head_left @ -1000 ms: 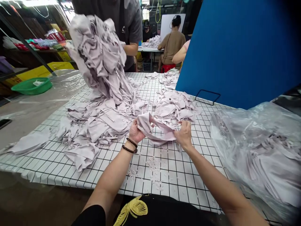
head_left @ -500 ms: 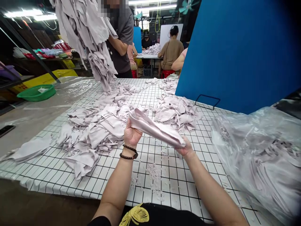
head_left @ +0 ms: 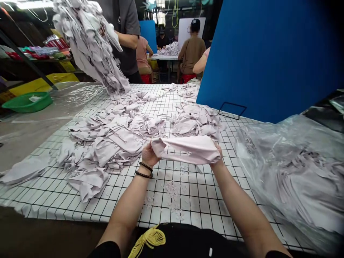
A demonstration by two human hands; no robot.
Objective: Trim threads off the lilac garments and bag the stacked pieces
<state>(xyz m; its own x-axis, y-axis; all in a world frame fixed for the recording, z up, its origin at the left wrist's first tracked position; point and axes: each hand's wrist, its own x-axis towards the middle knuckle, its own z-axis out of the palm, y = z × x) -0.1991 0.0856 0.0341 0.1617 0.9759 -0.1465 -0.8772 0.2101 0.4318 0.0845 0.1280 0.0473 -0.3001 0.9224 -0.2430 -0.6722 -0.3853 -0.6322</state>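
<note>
A pale pinkish-grey fabric piece (head_left: 188,147) is stretched level above the table between my two hands, with a fold or opening along its lower side. My left hand (head_left: 150,154), with dark beaded bracelets at the wrist, grips its left end. At the right end my right hand (head_left: 217,157) holds it, fingers partly hidden behind the cloth. Beneath it, small fabric scraps (head_left: 173,190) lie scattered on the white table cover with black grid lines (head_left: 193,200). A heap of similar pieces (head_left: 107,143) spreads to the left, and a smaller heap (head_left: 195,120) lies behind the held cloth.
At the back left a co-worker (head_left: 129,39) holds a large bundle of the cloth (head_left: 91,46). A tall blue board (head_left: 263,61) stands at right, above a clear plastic bag (head_left: 295,172) of fabric. A green basket (head_left: 28,102) sits far left. Several people sit behind.
The held fabric has turned from slanting down to the right to nearly level, its right end raised and its broad side showing. The co-worker's bundle has shifted. My view has tilted slightly.
</note>
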